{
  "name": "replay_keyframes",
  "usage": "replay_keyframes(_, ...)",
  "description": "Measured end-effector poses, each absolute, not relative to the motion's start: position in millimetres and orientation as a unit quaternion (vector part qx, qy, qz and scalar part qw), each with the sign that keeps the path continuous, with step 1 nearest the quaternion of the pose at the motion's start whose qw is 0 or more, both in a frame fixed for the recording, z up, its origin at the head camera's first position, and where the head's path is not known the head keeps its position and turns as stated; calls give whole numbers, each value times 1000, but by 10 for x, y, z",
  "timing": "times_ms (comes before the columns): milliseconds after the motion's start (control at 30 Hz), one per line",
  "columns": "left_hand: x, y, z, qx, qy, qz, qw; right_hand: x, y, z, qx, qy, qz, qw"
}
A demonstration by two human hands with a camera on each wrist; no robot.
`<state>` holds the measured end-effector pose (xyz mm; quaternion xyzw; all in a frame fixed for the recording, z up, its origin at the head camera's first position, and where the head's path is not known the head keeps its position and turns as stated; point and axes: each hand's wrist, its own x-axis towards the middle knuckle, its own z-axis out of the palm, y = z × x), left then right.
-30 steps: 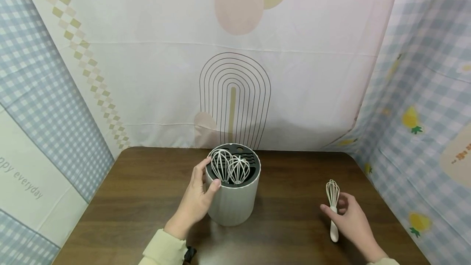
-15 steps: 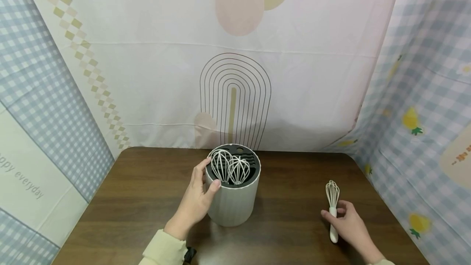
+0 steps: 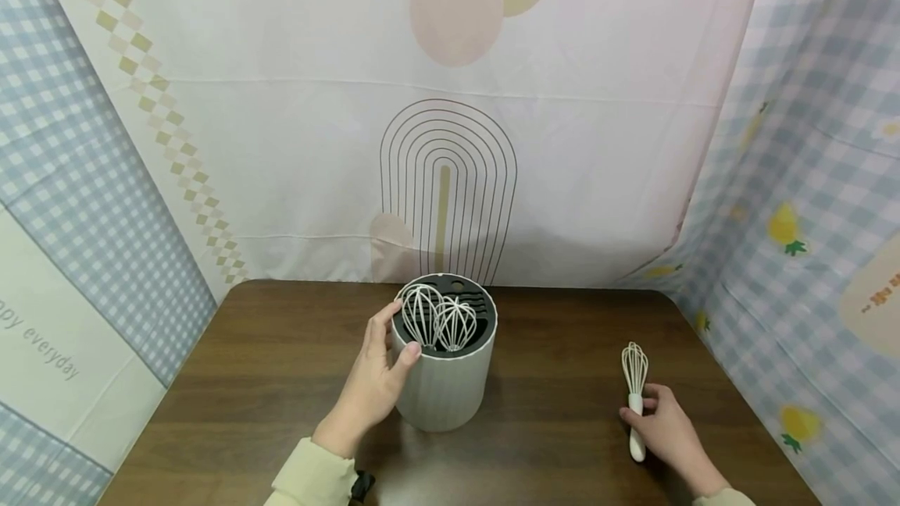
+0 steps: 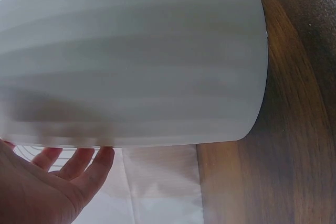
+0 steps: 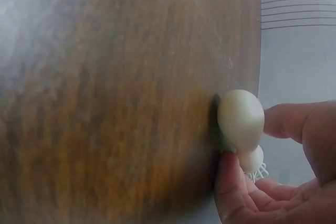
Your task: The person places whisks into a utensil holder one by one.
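Note:
A ribbed, pale grey utensil holder [image 3: 446, 397] with a black slotted top stands upright on the table. Two whisks, a larger one [image 3: 422, 317] and a smaller one [image 3: 455, 325], stick out of its front slot with wire heads up. My left hand [image 3: 373, 377] holds the holder's left side near the rim, thumb at the front and fingers farther back. On the right lies a small white whisk [image 3: 636, 404], its wires pointing to the back. My right hand [image 3: 668, 428] pinches its handle [image 5: 241, 119] between thumb and fingers, close over the tabletop.
The brown wooden table [image 3: 548, 412] meets a white patterned cloth [image 3: 598, 139] at its back edge. Blue checked cloths hang along the left [image 3: 77, 131] and right [image 3: 808, 155] sides.
My right hand has moved slightly back toward me along the small whisk, and its thumb has closed in on the handle. The left hand and the holder stay in place.

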<state>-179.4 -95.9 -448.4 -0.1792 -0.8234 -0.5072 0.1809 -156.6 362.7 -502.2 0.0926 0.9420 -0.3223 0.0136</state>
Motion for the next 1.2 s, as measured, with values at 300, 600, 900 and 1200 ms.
replay_keyframes(300, -1795, -964, -4483, -179, -822, -510, 178, -1588, 3651, -5029, 98, 936, -336, 27)
replay_keyframes(600, -1790, -962, -4480, -180, -824, -508, 175, -1576, 3621, -5040, 95, 933, -346, 27)
replay_keyframes(900, -1786, -959, -4473, -179, -825, -508, 173, -1588, 3518, -4961, 70, 943, -325, 6)
replay_keyframes(1200, -1778, -960, -4471, -180, -825, -507, 175, -1600, 3279, -4808, 48, 927, -366, -69)
